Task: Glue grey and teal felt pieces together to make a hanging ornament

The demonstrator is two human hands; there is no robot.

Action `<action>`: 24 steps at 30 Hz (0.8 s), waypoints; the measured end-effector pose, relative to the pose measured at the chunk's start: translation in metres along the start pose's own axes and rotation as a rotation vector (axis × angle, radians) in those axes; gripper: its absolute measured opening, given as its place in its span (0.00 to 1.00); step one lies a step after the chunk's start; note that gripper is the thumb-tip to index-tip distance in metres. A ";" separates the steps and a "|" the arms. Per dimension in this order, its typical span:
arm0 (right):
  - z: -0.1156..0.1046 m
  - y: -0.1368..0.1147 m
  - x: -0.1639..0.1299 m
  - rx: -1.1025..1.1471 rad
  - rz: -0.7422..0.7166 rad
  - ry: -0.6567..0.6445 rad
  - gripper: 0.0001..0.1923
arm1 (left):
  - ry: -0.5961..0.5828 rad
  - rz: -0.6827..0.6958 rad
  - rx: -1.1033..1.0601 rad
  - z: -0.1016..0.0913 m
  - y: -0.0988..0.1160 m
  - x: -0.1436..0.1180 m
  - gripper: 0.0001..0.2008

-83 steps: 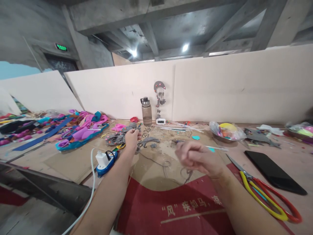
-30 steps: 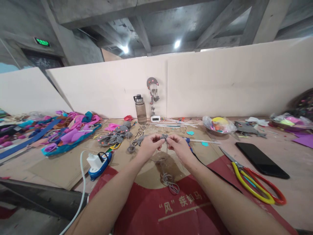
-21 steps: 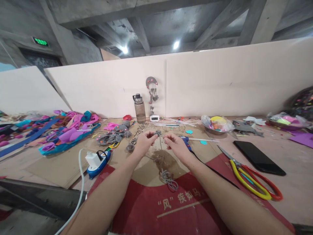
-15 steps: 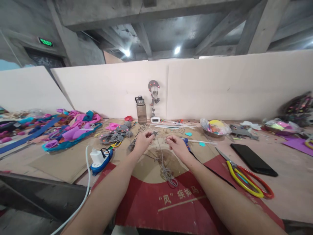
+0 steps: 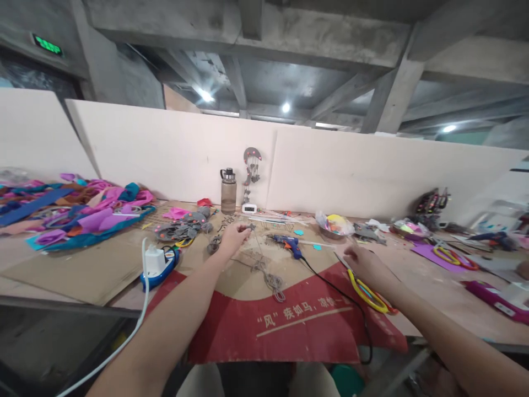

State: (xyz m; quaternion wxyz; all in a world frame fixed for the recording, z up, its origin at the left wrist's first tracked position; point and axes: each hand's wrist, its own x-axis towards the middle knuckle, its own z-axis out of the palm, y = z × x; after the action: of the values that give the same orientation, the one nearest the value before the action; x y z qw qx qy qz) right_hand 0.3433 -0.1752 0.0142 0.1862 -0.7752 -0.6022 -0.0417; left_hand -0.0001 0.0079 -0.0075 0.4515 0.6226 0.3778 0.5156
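Note:
My left hand (image 5: 235, 241) is closed in a pinch on a small grey felt piece (image 5: 251, 226), held above the cardboard. Grey string (image 5: 274, 282) lies in loose loops on the cardboard below. Out to the right, my right hand (image 5: 366, 263) hovers by the scissors (image 5: 367, 295) with yellow and red handles, fingers loosely bent and apart. Nothing shows in it; whether it touches the scissors I cannot tell. Between the hands lies a blue glue gun (image 5: 292, 246) with its black cord trailing forward. Grey felt pieces with coloured dots (image 5: 182, 226) are heaped left of my left hand.
A bottle (image 5: 228, 193) and a small white clock (image 5: 249, 209) stand at the back, near a hanging grey felt ornament (image 5: 252, 160). Bright felt scraps (image 5: 103, 220) cover the left side. A blue power strip (image 5: 159, 275) sits front left; a bowl (image 5: 334, 227) stands back right.
My right hand has moved right, from beside the left hand to the scissors, uncovering the glue gun. The left hand still pinches the felt piece. The phone is no longer visible. The view has turned right.

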 end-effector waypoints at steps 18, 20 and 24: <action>0.003 0.050 -0.033 -0.035 0.068 -0.005 0.19 | -0.087 -0.123 -0.130 -0.004 -0.012 0.010 0.09; -0.003 0.030 -0.034 0.138 -0.121 0.056 0.22 | -0.100 -0.136 -0.141 -0.006 -0.012 0.010 0.09; -0.004 -0.046 -0.021 0.322 -0.391 0.074 0.25 | -0.128 -0.155 -0.147 -0.007 -0.009 0.009 0.13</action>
State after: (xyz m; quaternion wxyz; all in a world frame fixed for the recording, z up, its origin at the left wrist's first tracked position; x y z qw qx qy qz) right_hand 0.2944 -0.1869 0.0228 0.3177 -0.6025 -0.7321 -0.0087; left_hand -0.0056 0.0201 -0.0134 0.5576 0.5883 0.3565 0.4647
